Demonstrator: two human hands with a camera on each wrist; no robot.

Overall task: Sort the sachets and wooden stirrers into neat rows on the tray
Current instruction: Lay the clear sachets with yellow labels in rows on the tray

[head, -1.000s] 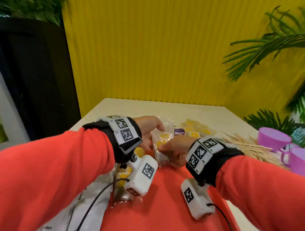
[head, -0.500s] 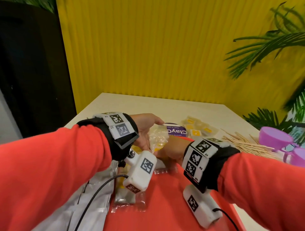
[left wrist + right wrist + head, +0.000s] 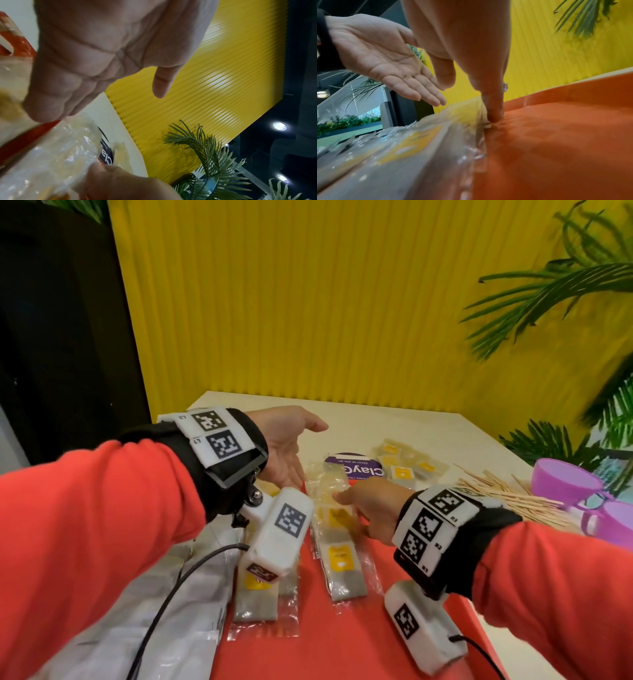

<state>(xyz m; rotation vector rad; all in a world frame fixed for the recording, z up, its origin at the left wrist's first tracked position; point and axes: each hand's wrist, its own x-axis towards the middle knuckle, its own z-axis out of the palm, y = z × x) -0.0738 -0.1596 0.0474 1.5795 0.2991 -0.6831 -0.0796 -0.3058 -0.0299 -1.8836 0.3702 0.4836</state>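
Bare red tray [image 3: 342, 642] floor toward near right corner. Sachets [image 3: 340, 556] crowd left half; stirrer pile [image 3: 507, 501], purple cups [image 3: 565, 484] block table's right edge.

Left sachet [image 3: 263, 594] — half-hidden, blurred

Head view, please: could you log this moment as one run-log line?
left hand: open, above tray | right hand: fingertips press sachet flat | stirrers: off tray
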